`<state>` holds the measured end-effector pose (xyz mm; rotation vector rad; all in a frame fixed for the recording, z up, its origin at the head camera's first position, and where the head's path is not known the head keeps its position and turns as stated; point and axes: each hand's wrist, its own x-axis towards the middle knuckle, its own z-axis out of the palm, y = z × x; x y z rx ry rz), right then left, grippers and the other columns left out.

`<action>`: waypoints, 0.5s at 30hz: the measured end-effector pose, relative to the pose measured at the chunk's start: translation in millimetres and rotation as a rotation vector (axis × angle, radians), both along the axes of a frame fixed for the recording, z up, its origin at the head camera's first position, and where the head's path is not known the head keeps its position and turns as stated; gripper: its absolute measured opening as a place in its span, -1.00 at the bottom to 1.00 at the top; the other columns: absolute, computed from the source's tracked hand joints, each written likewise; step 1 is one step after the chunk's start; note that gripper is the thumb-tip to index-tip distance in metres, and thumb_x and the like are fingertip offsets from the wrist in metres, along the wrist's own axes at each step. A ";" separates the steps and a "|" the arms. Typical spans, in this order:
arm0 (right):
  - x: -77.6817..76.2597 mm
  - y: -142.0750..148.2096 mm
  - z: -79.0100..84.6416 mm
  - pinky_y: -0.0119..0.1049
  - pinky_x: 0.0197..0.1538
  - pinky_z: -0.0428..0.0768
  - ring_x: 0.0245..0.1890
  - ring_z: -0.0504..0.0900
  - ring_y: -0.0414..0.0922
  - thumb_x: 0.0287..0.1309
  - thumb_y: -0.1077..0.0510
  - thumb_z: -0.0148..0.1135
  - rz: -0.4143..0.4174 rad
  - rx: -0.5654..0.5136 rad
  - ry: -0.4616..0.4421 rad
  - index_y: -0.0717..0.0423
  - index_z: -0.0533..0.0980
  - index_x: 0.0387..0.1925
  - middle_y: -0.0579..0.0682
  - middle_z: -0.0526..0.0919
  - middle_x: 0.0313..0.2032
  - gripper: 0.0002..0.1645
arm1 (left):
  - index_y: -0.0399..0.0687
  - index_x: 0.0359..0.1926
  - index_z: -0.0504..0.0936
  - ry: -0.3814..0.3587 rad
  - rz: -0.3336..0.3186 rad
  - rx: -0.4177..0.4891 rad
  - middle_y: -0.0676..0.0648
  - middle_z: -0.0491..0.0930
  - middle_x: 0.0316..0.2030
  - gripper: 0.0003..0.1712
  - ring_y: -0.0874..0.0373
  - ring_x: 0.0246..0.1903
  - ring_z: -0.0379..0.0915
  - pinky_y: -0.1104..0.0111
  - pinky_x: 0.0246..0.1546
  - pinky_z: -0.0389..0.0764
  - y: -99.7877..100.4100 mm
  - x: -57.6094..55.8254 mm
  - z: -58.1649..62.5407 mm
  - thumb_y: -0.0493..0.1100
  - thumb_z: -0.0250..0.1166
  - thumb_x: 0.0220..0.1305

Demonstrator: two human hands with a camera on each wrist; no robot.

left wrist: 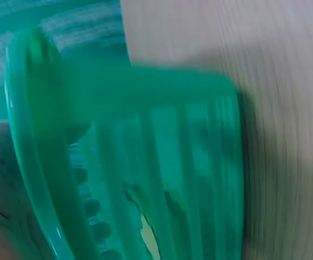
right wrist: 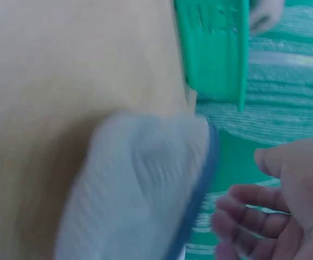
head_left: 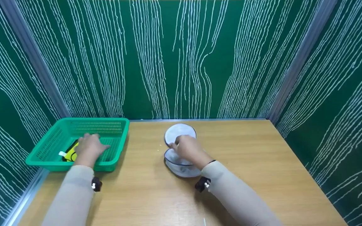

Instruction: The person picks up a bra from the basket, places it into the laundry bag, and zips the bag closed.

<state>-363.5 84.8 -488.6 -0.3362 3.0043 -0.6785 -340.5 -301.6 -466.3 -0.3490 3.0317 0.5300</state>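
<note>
My left hand (head_left: pixel 90 147) is over the green plastic basket (head_left: pixel 123 135), fingers spread, beside a yellow-and-black item (head_left: pixel 71 154) with a white tag. Whether its fingertips touch that item is hidden. A white soft round pouch (head_left: pixel 181 171) with a dark-edged rim stands on the table, its round lid (head_left: pixel 179 130) tipped back behind it. Above the pouch's mouth is my right hand (head_left: pixel 189 147). The right wrist view shows that hand's fingers loosely bent with nothing visible between them, beside the pouch's whitish textured side (right wrist: pixel 140 184).
The wooden table (head_left: pixel 247 147) is enclosed by green panels (head_left: pixel 196 62) with wavy white lines and grey corner posts (head_left: pixel 297 62). The basket sits at the table's back left corner; the pouch stands to its right. Motion blurs the left wrist view.
</note>
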 end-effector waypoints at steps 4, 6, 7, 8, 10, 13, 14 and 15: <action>-13.7 22.4 3.0 -0.08 -0.04 0.81 -0.15 0.80 -0.01 0.66 -0.07 0.33 -0.017 -0.038 0.093 0.16 0.82 0.02 0.09 0.89 -0.05 -0.61 | -0.37 0.66 0.33 -0.087 -0.036 -0.037 -0.67 0.22 0.50 0.14 -0.69 0.46 0.16 -0.64 0.39 0.38 -21.3 0.8 1.3 0.19 0.61 0.35; -19.0 34.9 3.7 -0.05 -0.01 0.83 -0.09 0.83 0.04 0.63 -0.04 0.34 -0.044 -0.033 0.111 0.17 0.82 0.03 0.14 0.90 0.01 -0.63 | -0.40 0.65 0.31 -0.139 -0.051 -0.040 -0.69 0.24 0.48 0.20 -0.70 0.43 0.22 -0.62 0.36 0.43 -27.0 2.6 1.6 0.20 0.66 0.29; -21.2 41.5 3.7 -0.05 -0.01 0.83 -0.09 0.83 0.05 0.62 -0.03 0.35 -0.053 -0.026 0.119 0.18 0.82 0.02 0.16 0.90 0.01 -0.64 | -0.42 0.63 0.33 -0.164 -0.058 -0.035 -0.68 0.28 0.46 0.20 -0.68 0.40 0.28 -0.61 0.34 0.45 -29.3 3.4 1.8 0.20 0.68 0.27; -23.0 48.0 3.4 -0.04 -0.03 0.82 -0.11 0.83 0.05 0.60 -0.03 0.36 -0.066 -0.021 0.117 0.18 0.82 -0.01 0.16 0.90 -0.01 -0.65 | -0.43 0.60 0.36 -0.187 -0.061 -0.029 -0.66 0.35 0.42 0.18 -0.64 0.36 0.34 -0.58 0.33 0.48 -30.8 4.3 1.9 0.20 0.68 0.26; -26.2 59.9 1.7 -0.06 -0.10 0.78 -0.19 0.77 0.03 0.59 -0.01 0.36 -0.088 -0.018 0.098 0.17 0.81 -0.08 0.12 0.89 -0.09 -0.68 | -0.45 0.53 0.41 -0.221 -0.059 -0.005 -0.60 0.47 0.33 0.11 -0.53 0.25 0.44 -0.51 0.32 0.53 -34.1 5.4 1.4 0.17 0.69 0.27; -29.8 73.6 -1.9 -0.11 -0.22 0.65 -0.33 0.66 -0.01 0.57 0.00 0.34 -0.116 -0.018 0.062 0.11 0.75 -0.29 0.03 0.79 -0.30 -0.68 | -0.48 0.42 0.49 -0.238 -0.060 0.016 -0.48 0.61 0.18 -0.07 -0.35 0.10 0.50 -0.38 0.30 0.59 -38.0 6.6 0.6 0.05 0.67 0.30; -30.9 77.1 -3.3 -0.13 -0.27 0.60 -0.38 0.62 -0.03 0.57 0.01 0.33 -0.122 -0.020 0.048 0.08 0.71 -0.37 0.00 0.73 -0.37 -0.65 | -0.49 0.38 0.51 -0.240 -0.061 0.016 -0.46 0.64 0.14 -0.14 -0.31 0.06 0.51 -0.33 0.29 0.61 -39.0 7.0 0.1 -0.01 0.65 0.32; -32.0 80.1 -4.7 -0.15 -0.32 0.54 -0.42 0.58 -0.04 0.57 0.01 0.32 -0.130 -0.022 0.033 0.05 0.67 -0.44 -0.02 0.67 -0.44 -0.62 | -0.49 0.36 0.52 -0.239 -0.061 0.013 -0.44 0.65 0.12 -0.21 -0.29 0.03 0.51 -0.30 0.28 0.63 -40.1 7.2 -0.6 -0.07 0.62 0.34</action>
